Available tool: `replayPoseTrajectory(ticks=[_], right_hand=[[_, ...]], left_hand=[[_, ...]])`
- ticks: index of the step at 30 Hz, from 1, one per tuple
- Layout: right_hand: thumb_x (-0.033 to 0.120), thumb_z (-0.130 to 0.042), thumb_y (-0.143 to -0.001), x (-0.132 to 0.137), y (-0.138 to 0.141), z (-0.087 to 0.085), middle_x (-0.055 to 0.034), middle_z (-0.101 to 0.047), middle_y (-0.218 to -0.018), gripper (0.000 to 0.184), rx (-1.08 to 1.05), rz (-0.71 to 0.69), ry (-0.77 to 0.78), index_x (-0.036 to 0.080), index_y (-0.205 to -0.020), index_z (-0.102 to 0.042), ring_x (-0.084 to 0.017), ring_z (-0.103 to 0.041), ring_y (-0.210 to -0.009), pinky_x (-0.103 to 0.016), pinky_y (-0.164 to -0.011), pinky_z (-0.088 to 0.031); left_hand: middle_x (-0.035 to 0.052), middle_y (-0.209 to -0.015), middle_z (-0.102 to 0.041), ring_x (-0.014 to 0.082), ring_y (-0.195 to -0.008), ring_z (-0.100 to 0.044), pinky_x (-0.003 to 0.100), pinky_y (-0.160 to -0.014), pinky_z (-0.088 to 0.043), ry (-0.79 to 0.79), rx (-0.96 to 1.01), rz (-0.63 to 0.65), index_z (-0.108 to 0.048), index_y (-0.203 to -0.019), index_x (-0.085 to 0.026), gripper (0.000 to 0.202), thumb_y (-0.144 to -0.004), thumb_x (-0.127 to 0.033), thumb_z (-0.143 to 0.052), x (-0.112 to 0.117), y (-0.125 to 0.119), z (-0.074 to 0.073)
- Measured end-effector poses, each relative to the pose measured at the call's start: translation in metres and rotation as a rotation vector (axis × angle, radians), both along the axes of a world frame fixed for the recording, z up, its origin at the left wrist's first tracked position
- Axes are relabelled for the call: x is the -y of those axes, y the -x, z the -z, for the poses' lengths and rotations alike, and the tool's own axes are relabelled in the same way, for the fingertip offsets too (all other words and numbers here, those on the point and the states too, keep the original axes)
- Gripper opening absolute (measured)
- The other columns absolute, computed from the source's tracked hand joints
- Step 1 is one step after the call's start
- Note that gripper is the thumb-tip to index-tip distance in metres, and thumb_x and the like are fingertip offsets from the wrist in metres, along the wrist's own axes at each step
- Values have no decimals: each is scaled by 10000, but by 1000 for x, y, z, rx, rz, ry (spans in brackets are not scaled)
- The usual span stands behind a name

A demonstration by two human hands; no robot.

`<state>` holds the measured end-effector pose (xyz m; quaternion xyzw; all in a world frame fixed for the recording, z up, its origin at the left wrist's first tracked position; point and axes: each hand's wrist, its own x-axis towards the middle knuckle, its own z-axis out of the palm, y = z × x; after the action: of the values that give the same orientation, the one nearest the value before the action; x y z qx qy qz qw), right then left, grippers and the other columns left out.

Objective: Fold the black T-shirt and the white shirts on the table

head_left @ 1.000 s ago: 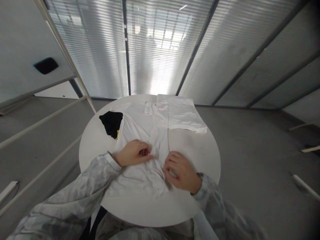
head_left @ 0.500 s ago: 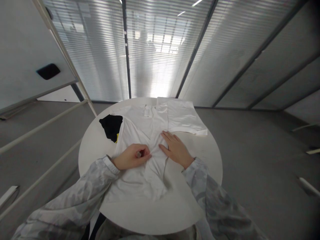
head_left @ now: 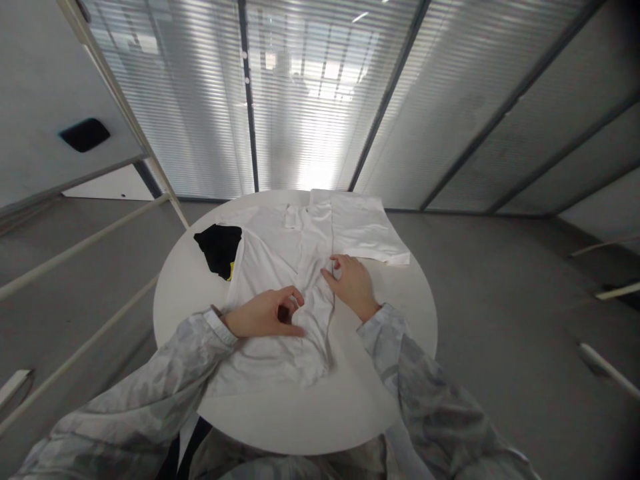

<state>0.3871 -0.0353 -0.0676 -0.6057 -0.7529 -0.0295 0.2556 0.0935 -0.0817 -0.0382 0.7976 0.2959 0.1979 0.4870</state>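
A white shirt (head_left: 265, 250) lies spread and wrinkled over the round white table (head_left: 350, 420), its lower part bunched into loose folds. My left hand (head_left: 263, 313) rests over these folds, the thumb and fingers apart with a gap between them. To its right, my right hand (head_left: 353, 283) touches the edge of the shirt with bent fingers, the thumb a little away from the index finger. A folded piece of white cloth (head_left: 367, 230) extends to the right at the far side; whether it belongs to the shirt I cannot tell.
Black cloth (head_left: 219, 248) with a yellow patch lies on the table's left side, partly under the shirt. A white-framed board (head_left: 60, 87) with rails stands at the left. Behind the table are glass panels with blinds (head_left: 310, 120).
My left hand has opened from a pinch on the shirt, its thumb now lower. My right hand's fingers have gone from lying flat to bent. The view has shifted slightly.
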Motion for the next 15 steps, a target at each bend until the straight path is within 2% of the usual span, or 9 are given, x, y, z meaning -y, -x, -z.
replayPoseTrajectory(ticks=[5, 9, 12, 15], right_hand=[[240, -603, -1013, -5, 3, 3, -45, -767, -952, 286, -64, -86, 59, 215, -1289, -676, -263, -699, -936, -390, -919, -489], [200, -572, -1018, -8, -1, 3, -91, -788, -1045, 301, 9, -66, -2, 214, -1296, -688, -299, -686, -1018, -428, -970, -469], [195, -540, -1038, -9, -4, 3, -117, -785, -1143, 302, 50, -40, -61, 224, -1297, -693, -325, -664, -1087, -460, -999, -454], [202, -522, -1057, -11, -6, 4, -124, -773, -1161, 298, 79, -13, -80, 227, -1295, -699, -336, -646, -1104, -477, -1007, -439]], left_hand=[[-57, -794, -682, 128, -679, -614, 246, -633, -460, 28, 26, 87, -585, -1205, -233, 506, -881, -494, -873, 4, 0, -2], [-61, -757, -653, 108, -626, -558, 234, -588, -414, 49, 48, 79, -604, -1205, -218, 431, -948, -495, -811, 5, 1, -1], [-64, -732, -660, 104, -601, -534, 246, -623, -429, -76, 2, 58, -649, -1179, -221, 368, -969, -489, -788, 3, 2, 3], [-77, -698, -663, 109, -597, -558, 283, -762, -484, -275, -43, 56, -675, -1123, -235, 324, -958, -483, -803, 2, 1, 8]])
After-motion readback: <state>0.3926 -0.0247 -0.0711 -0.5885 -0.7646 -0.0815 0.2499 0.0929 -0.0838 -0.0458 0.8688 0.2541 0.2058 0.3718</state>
